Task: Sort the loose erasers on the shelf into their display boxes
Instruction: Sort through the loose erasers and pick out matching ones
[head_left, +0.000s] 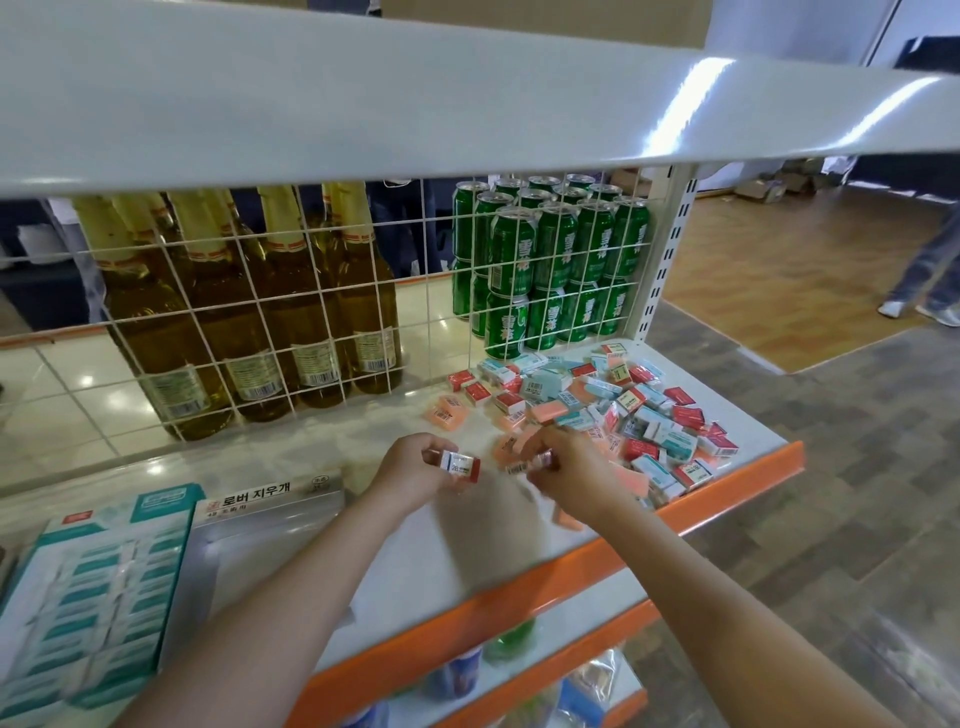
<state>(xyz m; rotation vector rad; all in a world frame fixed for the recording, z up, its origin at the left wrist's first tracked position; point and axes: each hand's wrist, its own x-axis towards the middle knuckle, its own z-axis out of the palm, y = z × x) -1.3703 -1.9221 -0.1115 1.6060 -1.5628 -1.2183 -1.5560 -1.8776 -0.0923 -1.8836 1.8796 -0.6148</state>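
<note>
Red-sleeved eraser (461, 464) pinched in left hand (415, 470) above the white shelf (457, 561); right hand (569, 470) fingers curled round another small eraser (540, 461) (blurred). Loose eraser pile (613, 415) just right, near the shelf's orange edge. Teal display box (98, 587) and grey display box (260, 519) at left. Bottles (249, 291), green cans (550, 260) behind wire grid.
</note>
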